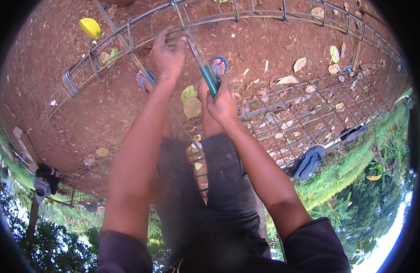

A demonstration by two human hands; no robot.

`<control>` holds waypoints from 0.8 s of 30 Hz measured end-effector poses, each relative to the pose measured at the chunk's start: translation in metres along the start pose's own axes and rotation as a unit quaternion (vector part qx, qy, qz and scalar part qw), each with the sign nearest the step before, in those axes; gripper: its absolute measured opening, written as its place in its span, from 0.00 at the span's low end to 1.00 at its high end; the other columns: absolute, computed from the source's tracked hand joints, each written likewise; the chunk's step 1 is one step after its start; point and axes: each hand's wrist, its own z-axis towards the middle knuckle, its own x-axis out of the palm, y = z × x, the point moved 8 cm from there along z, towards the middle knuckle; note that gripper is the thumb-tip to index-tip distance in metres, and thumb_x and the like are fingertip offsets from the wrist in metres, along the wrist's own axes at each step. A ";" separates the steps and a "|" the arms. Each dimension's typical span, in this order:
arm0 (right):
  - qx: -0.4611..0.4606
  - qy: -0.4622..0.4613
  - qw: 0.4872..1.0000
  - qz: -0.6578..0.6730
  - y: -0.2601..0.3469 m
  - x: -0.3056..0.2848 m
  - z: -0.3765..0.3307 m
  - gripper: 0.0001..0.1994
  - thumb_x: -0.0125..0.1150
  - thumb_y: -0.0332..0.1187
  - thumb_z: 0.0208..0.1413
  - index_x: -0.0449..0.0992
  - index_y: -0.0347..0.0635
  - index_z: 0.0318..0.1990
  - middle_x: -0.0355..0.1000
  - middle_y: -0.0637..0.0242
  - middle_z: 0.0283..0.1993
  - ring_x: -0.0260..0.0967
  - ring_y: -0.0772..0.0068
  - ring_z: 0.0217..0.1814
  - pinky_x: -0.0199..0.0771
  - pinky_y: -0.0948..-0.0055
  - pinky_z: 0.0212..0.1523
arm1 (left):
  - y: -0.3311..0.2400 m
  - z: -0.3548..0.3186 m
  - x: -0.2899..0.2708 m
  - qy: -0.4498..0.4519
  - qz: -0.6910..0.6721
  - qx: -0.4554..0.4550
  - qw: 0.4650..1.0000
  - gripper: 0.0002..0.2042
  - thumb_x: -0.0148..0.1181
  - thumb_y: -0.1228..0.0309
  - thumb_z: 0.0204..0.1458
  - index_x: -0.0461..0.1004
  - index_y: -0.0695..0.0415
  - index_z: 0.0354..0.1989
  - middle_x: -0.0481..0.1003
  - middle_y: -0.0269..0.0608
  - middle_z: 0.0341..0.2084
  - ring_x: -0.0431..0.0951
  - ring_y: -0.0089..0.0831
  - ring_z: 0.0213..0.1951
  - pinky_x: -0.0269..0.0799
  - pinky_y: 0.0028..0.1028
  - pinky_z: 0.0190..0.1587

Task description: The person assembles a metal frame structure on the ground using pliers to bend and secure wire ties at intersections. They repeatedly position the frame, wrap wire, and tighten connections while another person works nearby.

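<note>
A long cage of thin steel rebar (260,16) with square stirrups curves across the top of the view. My left hand (169,57) is up against its near bar, fingers curled around the steel beside a stirrup; a small thing such as wire in the fingertips cannot be made out. In my right hand (222,102) is a hand tool with a green grip (210,80) and a bare metal shaft. The tool points away from me, its far end at the bar beside my left fingertips. Its tip is hidden there.
Below the cage, my sandalled feet (217,66) stand on reddish soil with dry leaves (299,64). A steel mesh (305,113) lies at the right, a dark cloth or cap (308,162) at its edge. One thin bar (185,127) slants between my legs. Grass and trees border the ground.
</note>
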 end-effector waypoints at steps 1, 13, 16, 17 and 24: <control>-0.011 0.002 1.000 0.001 -0.006 0.004 0.002 0.20 0.58 0.27 0.46 0.64 0.32 0.48 0.69 0.41 0.44 0.69 0.39 0.45 0.70 0.50 0.44 | -0.008 0.008 0.003 0.036 0.070 0.016 0.997 0.25 0.63 0.59 0.50 0.71 0.64 0.51 0.79 0.46 0.38 0.78 0.28 0.39 0.72 0.28 0.44; -0.135 -0.021 0.986 -0.091 -0.046 0.000 0.039 0.25 0.52 0.19 0.43 0.68 0.37 0.55 0.61 0.43 0.57 0.61 0.41 0.57 0.64 0.54 0.58 | -0.029 0.070 0.031 0.229 0.341 0.079 0.909 0.15 0.58 0.59 0.53 0.79 0.59 0.39 0.80 0.44 0.28 0.80 0.31 0.33 0.72 0.28 0.40; -0.096 0.035 0.988 -0.120 -0.027 -0.007 0.037 0.22 0.51 0.26 0.50 0.66 0.31 0.55 0.57 0.40 0.59 0.55 0.39 0.62 0.61 0.53 0.60 | -0.063 0.058 0.040 0.311 0.437 0.170 0.827 0.13 0.55 0.64 0.53 0.79 0.59 0.38 0.79 0.50 0.29 0.80 0.42 0.35 0.74 0.33 0.40; -0.088 0.039 0.985 -0.144 -0.024 -0.009 0.035 0.22 0.51 0.29 0.53 0.65 0.29 0.56 0.56 0.39 0.60 0.53 0.39 0.64 0.60 0.53 0.60 | -0.065 0.058 0.049 0.335 0.477 0.195 0.789 0.12 0.55 0.66 0.51 0.78 0.61 0.37 0.78 0.52 0.32 0.80 0.43 0.36 0.74 0.36 0.41; -0.015 0.031 0.966 -0.257 -0.012 -0.004 0.014 0.33 0.59 0.35 0.51 0.57 0.28 0.62 0.49 0.38 0.65 0.48 0.35 0.66 0.54 0.41 0.60 | -0.068 0.044 0.118 0.385 0.609 0.213 0.660 0.11 0.53 0.70 0.48 0.79 0.60 0.36 0.78 0.52 0.36 0.78 0.46 0.42 0.75 0.40 0.43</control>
